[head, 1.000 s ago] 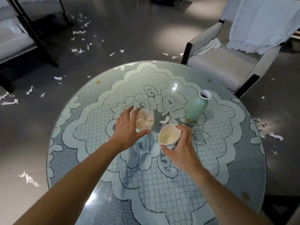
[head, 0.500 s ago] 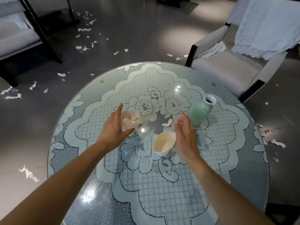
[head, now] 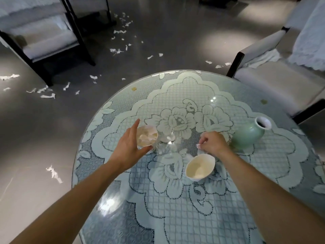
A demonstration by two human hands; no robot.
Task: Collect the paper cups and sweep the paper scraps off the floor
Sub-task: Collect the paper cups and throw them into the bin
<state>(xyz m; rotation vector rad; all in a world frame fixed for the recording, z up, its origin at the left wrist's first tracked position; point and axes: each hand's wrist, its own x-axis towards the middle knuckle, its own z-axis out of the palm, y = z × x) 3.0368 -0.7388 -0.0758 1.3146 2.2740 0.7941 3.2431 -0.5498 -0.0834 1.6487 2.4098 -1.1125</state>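
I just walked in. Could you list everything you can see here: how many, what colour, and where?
Table: one, round, glass over pale lace, centre.
Held paper cup: one, cream, crumpled paper inside, in the left hand.
Free paper cup: one, cream, dented, on the table.
Vase: one, pale green, on the table, right.
Floor scraps: many, white, strewn over the grey floor.
Small scrap: one, white, pinched by the right hand.
Left armchair: one, pale, dark frame.
Right armchair: one, pale, dark frame.
Draped cloth: one, white, on the right armchair.
Left hand: grips the cup.
Right hand: above the table.
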